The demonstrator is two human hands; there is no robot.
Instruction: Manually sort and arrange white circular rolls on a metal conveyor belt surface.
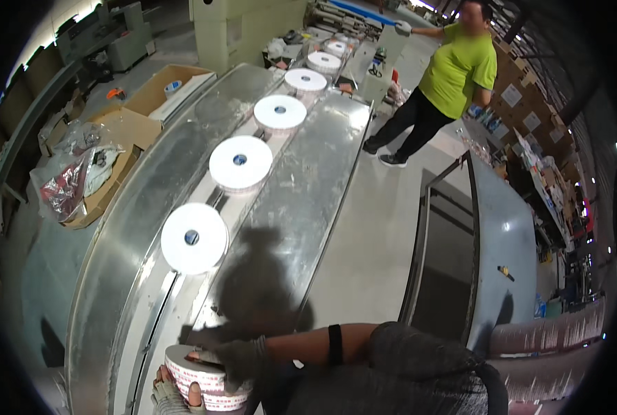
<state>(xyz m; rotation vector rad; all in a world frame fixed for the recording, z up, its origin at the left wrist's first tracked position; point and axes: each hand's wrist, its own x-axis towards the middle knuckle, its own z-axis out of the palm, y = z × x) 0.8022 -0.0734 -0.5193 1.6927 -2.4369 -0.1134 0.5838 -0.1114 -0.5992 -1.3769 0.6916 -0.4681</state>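
At the near end of a conveyor, a stack of tape rolls [196, 379] with red print on its white sides stands between my hands. My left hand [173, 395], in a grey fingerless glove, is wrapped round its left side, thumb against the front. Over its top and right edge curls my gloved right hand [245, 361], its fingers partly hidden. Farther up the line lie several wide white rolls with blue centres, the nearest being a white roll [208, 242]; another white roll [253, 151] lies behind it.
Metal side plates [308, 187] flank the conveyor belt. Left of it sit open cardboard boxes [114, 128] and a plastic bag [66, 183]. A person in a yellow-green shirt [460, 72] stands at the far right. A grey table [505, 232] bears a yellow-and-black tool [505, 272]; wrapped rolls [550, 337] lie nearer.
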